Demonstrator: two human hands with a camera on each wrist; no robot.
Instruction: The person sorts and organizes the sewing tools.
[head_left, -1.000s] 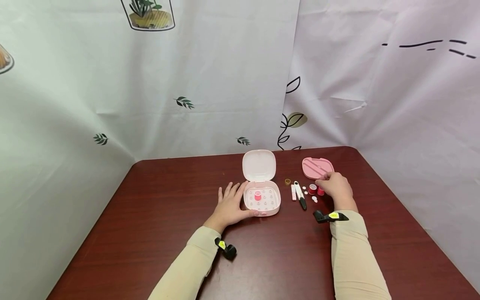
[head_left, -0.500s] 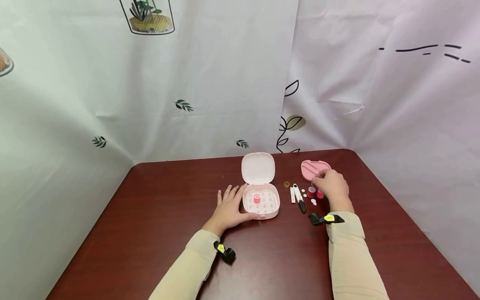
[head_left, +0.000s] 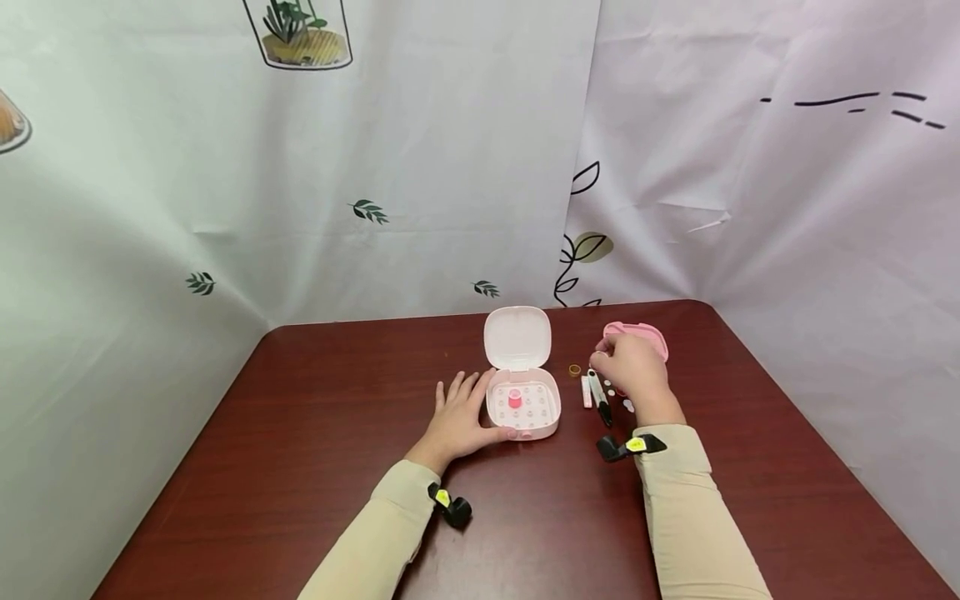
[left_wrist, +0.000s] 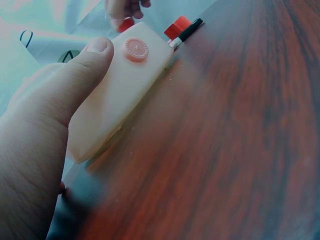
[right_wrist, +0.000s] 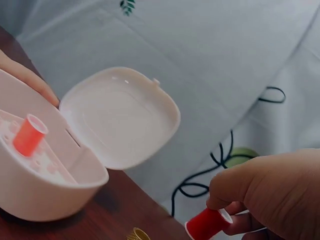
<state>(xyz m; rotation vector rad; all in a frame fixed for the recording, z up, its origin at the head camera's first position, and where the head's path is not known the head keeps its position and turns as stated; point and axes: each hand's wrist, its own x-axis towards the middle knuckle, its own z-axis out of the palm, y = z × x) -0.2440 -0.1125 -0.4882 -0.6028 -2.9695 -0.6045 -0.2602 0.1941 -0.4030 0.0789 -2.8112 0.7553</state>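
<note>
Okay, left hand [head_left: 456, 425] braces the open box [head_left: 542, 432], fingers spread apart; pink spool [right_wrist: 29, 140] stands inside. Further right, right hand [head_left: 633, 367], fingers clamped on red spool [right_wrist: 206, 225]. Probably spool-loading step; next move calls for carrying it left, onto a bare peg [head_left: 530, 413].

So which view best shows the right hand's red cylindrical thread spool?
Right wrist: the red cylindrical thread spool appears large, pinched by the right hand. Left wrist shows a small red part; in head, the hand mostly hides it.
</note>
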